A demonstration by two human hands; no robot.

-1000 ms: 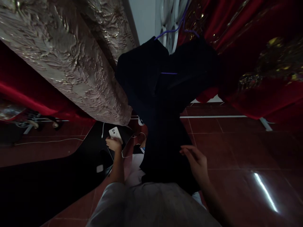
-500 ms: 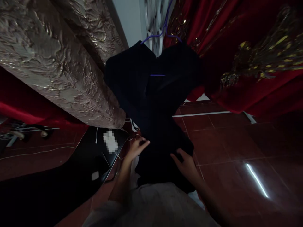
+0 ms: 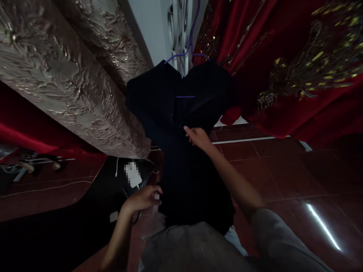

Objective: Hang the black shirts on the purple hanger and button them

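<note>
A dark navy or black short-sleeved garment (image 3: 181, 158) hangs in front of me on a thin purple hanger (image 3: 190, 48). It has an open V neck, and a purple bar of the hanger shows inside. At its lower left edge my left hand (image 3: 143, 198) has its fingers bent against the cloth, seemingly gripping the edge. My right hand (image 3: 197, 136) is at the front, below the neck opening, with fingers curled and the thumb and index finger close together. Whatever is between those fingertips is too small and dark to make out.
A cream textured fabric (image 3: 70, 87) hangs at the left. Red cloth with gold sequins (image 3: 295, 71) hangs at the right. A black tabletop (image 3: 93, 204) at the lower left holds a white item with a cable (image 3: 132, 174) and a small white case (image 3: 114, 216). Dark red tiles (image 3: 278, 177) cover the floor.
My right hand has risen from the lower right of the garment to its front below the neck. My left hand has moved down and left along the side.
</note>
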